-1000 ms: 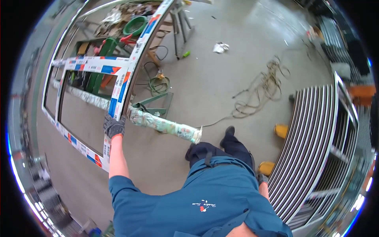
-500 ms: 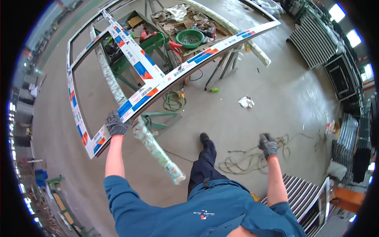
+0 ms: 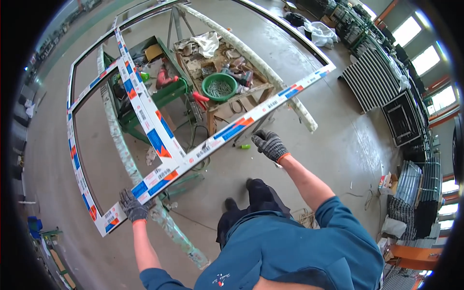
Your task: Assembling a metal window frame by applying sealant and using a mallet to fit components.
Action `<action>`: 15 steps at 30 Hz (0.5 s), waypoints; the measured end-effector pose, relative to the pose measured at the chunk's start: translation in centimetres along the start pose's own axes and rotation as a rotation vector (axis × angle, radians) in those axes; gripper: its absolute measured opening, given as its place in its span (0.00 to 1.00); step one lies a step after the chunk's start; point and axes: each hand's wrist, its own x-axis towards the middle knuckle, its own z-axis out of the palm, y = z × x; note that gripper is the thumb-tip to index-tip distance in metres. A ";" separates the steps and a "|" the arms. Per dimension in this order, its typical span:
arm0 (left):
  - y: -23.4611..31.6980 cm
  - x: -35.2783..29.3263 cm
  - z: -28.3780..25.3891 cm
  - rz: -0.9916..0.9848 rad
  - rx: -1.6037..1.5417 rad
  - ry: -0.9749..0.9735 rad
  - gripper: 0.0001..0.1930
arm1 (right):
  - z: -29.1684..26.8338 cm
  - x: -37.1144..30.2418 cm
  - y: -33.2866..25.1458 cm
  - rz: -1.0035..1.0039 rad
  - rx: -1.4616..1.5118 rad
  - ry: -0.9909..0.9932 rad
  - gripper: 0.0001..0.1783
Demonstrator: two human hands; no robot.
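Left hand (image 3: 133, 208) clamped on window frame (image 3: 159, 175) corner — right hand (image 3: 269, 144) open, just below frame rail; cluttered desk (image 3: 227, 104) behind.

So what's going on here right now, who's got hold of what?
A person in a blue top is handling a large white window frame covered in protective film with blue and orange patches. The gloved left hand grips the frame's near rail close to a corner, and the gloved right hand is open just beside the same rail, further along. The frame sits across wrapped support bars above a cluttered workbench holding a green bowl. Stacked frames stand on the concrete floor.
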 end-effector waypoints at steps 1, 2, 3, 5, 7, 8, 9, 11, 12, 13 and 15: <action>0.9 0.0 -1.0 -0.018 -0.005 -0.039 0.71 | -0.8 2.8 0.3 -0.035 -0.019 -0.018 0.16; 1.5 -0.1 -2.1 -0.043 -0.004 -0.077 0.71 | -1.0 5.8 0.9 -0.073 -0.033 -0.042 0.16; 0.6 -0.6 -1.3 -0.054 0.031 -0.032 0.71 | -0.8 9.3 1.3 -0.113 -0.121 -0.036 0.17; 1.1 -0.1 -0.3 -0.091 0.056 -0.040 0.70 | -1.3 17.2 2.5 -0.182 -0.238 -0.015 0.18; 1.4 -0.9 -1.9 -0.134 0.067 -0.068 0.66 | -2.0 24.9 2.9 -0.258 -0.418 0.057 0.19; 1.6 -1.0 -1.5 -0.141 0.089 -0.076 0.64 | -1.9 29.1 3.5 -0.273 -0.480 0.074 0.20; 2.4 -0.8 -2.0 -0.196 0.089 -0.166 0.62 | -1.6 32.1 3.3 -0.194 -0.543 0.111 0.20; 5.5 0.7 -3.9 -0.268 0.134 -0.330 0.55 | -3.7 38.8 3.7 0.040 -0.682 0.144 0.20; 6.4 1.2 -4.5 -0.311 0.195 -0.414 0.50 | -3.9 41.6 3.8 0.064 -0.645 0.196 0.21; 6.5 0.7 -5.6 -0.378 0.198 -0.473 0.54 | -2.7 44.2 3.9 0.075 -0.603 0.225 0.22; 3.5 -2.5 -3.3 -0.201 0.602 -0.288 0.28 | -1.3 49.4 4.3 0.068 -0.669 0.166 0.26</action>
